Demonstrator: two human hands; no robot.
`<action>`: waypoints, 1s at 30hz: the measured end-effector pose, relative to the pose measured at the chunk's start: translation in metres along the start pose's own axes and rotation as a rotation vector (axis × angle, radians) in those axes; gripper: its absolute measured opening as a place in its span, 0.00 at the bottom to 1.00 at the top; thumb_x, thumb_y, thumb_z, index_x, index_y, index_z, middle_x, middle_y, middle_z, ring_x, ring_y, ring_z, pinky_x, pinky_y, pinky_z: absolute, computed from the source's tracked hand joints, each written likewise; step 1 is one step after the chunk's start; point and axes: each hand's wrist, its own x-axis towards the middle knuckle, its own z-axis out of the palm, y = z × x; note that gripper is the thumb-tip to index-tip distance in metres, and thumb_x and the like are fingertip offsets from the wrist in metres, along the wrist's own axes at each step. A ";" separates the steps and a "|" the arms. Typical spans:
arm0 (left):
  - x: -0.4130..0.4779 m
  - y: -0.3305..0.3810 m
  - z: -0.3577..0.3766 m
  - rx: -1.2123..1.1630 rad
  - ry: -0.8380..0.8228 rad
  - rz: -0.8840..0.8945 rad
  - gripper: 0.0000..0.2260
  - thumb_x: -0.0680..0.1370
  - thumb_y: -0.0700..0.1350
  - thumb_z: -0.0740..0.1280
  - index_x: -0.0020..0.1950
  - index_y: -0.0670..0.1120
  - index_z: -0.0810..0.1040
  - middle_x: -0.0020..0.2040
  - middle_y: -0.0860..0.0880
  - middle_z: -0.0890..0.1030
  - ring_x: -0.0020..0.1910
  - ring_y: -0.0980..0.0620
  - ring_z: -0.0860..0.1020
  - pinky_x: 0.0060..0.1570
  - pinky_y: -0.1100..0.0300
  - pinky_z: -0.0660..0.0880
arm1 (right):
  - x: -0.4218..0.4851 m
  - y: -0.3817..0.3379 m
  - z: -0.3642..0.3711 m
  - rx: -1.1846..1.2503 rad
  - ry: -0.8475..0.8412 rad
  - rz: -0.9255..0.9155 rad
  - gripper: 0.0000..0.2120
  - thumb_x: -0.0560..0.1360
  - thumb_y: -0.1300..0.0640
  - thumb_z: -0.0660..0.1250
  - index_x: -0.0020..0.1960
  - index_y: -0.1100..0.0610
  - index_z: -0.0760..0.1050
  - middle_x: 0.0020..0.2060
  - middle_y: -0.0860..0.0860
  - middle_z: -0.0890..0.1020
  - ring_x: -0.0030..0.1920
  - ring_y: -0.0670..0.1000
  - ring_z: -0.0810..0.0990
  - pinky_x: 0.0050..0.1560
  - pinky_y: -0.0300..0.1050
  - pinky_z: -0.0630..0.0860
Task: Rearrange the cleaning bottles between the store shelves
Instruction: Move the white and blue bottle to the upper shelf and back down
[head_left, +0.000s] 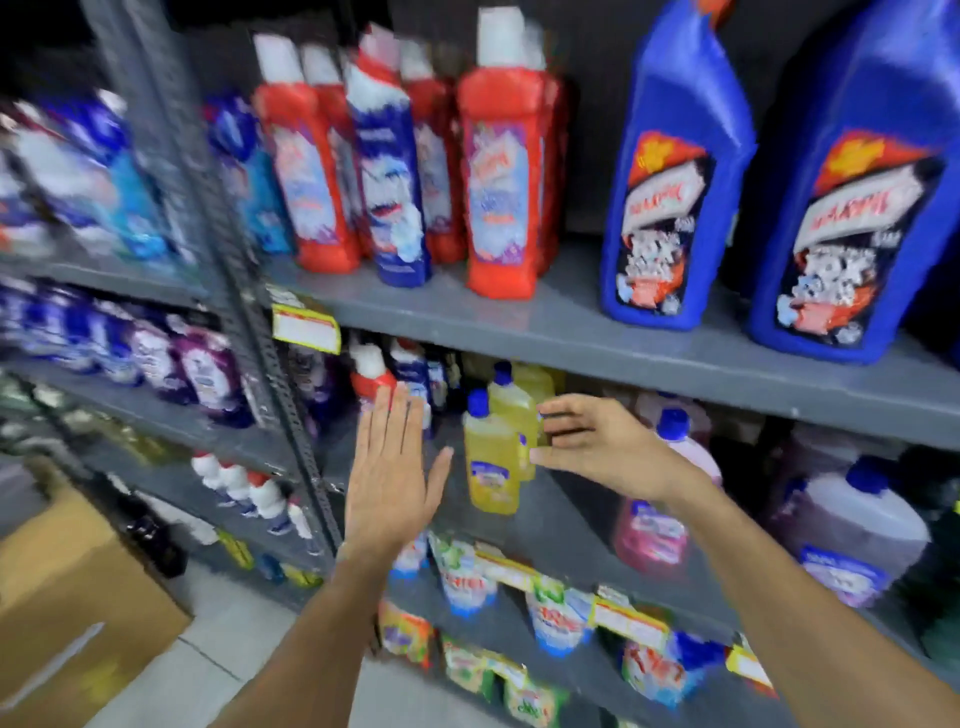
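Both hands are empty and spread, reaching into the middle shelf (545, 514): the left hand (390, 470) is flat with fingers together, the right hand (597, 447) curled loosely, its fingertips just beside the front yellow bottle (491, 467) without gripping it. That bottle stands upright between the 2 hands, with a second yellow bottle (514, 405) close behind. A clean pickup probably means closing the right hand around the body below the blue cap and lifting straight out, since the upper shelf (571, 327) hangs low overhead. Right of the right hand a pink bottle (670, 499) crowds the space; beyond the left hand stands a red-and-white bottle (370, 371).
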 end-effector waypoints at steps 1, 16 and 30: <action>0.013 -0.016 -0.017 0.016 0.027 -0.031 0.33 0.82 0.59 0.55 0.80 0.41 0.54 0.81 0.41 0.55 0.81 0.43 0.49 0.78 0.44 0.53 | 0.006 -0.021 0.001 0.002 -0.007 -0.057 0.26 0.71 0.63 0.79 0.66 0.58 0.75 0.57 0.57 0.80 0.51 0.47 0.80 0.59 0.43 0.79; 0.158 -0.157 -0.083 0.098 -0.226 0.076 0.35 0.81 0.64 0.43 0.81 0.43 0.43 0.82 0.45 0.44 0.80 0.47 0.40 0.79 0.50 0.40 | 0.143 -0.185 0.071 0.072 0.459 -0.489 0.40 0.70 0.59 0.80 0.74 0.45 0.63 0.61 0.38 0.78 0.59 0.30 0.77 0.54 0.29 0.76; 0.163 -0.172 -0.054 -0.045 -0.117 0.124 0.34 0.80 0.65 0.44 0.80 0.44 0.56 0.79 0.45 0.61 0.79 0.47 0.56 0.78 0.50 0.46 | 0.216 -0.184 0.080 -0.047 0.681 -0.250 0.40 0.65 0.57 0.83 0.70 0.53 0.65 0.62 0.53 0.82 0.60 0.56 0.83 0.61 0.55 0.79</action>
